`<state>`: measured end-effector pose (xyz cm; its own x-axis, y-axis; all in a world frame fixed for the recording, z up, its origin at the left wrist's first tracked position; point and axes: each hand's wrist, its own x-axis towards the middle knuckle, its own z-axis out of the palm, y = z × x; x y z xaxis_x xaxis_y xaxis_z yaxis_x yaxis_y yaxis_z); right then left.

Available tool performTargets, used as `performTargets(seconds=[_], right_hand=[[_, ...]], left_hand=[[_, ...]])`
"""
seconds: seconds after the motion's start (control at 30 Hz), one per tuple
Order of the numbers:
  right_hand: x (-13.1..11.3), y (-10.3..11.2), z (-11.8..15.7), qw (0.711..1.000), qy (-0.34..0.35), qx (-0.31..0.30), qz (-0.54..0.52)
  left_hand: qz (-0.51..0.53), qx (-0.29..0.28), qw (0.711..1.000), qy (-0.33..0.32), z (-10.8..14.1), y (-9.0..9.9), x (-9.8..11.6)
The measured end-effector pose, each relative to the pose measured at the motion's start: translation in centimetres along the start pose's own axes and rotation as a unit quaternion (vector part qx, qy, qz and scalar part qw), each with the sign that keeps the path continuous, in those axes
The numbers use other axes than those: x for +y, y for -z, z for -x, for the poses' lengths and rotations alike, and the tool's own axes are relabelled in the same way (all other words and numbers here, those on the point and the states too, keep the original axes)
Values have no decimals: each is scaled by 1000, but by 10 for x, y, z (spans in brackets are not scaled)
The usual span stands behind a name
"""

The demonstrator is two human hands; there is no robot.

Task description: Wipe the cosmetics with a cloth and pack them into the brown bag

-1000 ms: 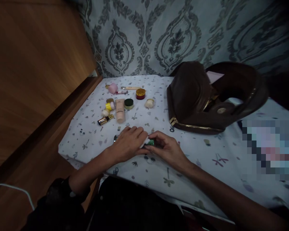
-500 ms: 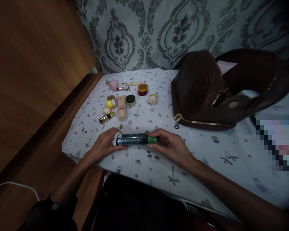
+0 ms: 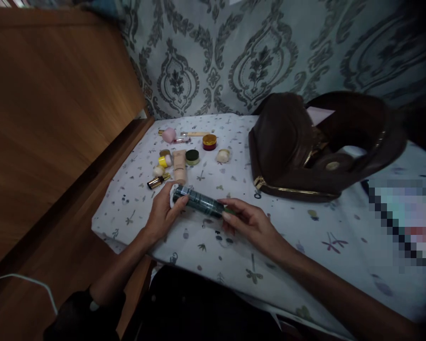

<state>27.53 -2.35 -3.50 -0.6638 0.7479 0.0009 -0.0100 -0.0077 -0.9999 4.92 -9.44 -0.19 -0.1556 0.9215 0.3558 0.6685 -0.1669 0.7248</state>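
Observation:
A slim dark green bottle [image 3: 200, 202] lies slantwise between my two hands, its left end farther from me. My left hand [image 3: 164, 208] is closed round that left end, thumb along the side. Something white and crumpled [image 3: 172, 195], perhaps a tissue or wipe, shows between the palm and the bottle. The fingers of my right hand [image 3: 248, 218] grip the green cap end, mostly covering it. Just beyond my left hand are a beige squeeze tube [image 3: 179, 166] and a gold-and-black lipstick [image 3: 158, 181].
Farther back lie a dark-lidded jar [image 3: 192, 157], a red jar with gold lid [image 3: 209, 142], a cream-coloured small jar [image 3: 223, 156], a pink sponge [image 3: 169, 135] and brushes [image 3: 197, 134]. An open brown bag [image 3: 291, 151] stands right. A wooden panel [image 3: 57, 85] borders the left.
The bottle has gone from nearly level to slanting, its left end raised away from me. My left thumb now lies over its side. The view has tipped upward slightly.

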Motion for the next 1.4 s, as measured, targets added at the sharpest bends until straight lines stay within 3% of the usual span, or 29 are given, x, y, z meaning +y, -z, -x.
performTargets(seconds=[0.2,0.37,0.47,0.57,0.7,0.83,0.97,1.1,1.23,1.4], right_hand=[[-2,-4,2,993,-47,-23,-108],[-3,-7,3,957,-155,-47,-242],[-5,-6,2,940,-186,-53,-283],[-6,-7,1,928,-189,-54,-317],[-7,-9,-1,931,-163,-25,-326],[-5,-9,-3,935,-140,15,-326],[-1,-5,-5,951,-93,38,-292],[-8,0,-1,987,12,54,-149],[-27,10,11,988,109,112,8],[-54,34,33,955,180,210,105]], left_hand=[[-103,86,988,-80,-10,-9,2],[-116,107,976,-149,-23,-12,11],[-49,125,985,-106,-31,-16,18],[58,159,986,7,-37,-28,23],[145,166,971,91,-38,-52,28],[222,118,957,145,-26,-77,38],[382,51,902,196,-9,-92,52],[445,15,864,233,-2,-93,63],[417,-9,876,243,-6,-85,71],[370,-84,909,175,-21,-87,81]])
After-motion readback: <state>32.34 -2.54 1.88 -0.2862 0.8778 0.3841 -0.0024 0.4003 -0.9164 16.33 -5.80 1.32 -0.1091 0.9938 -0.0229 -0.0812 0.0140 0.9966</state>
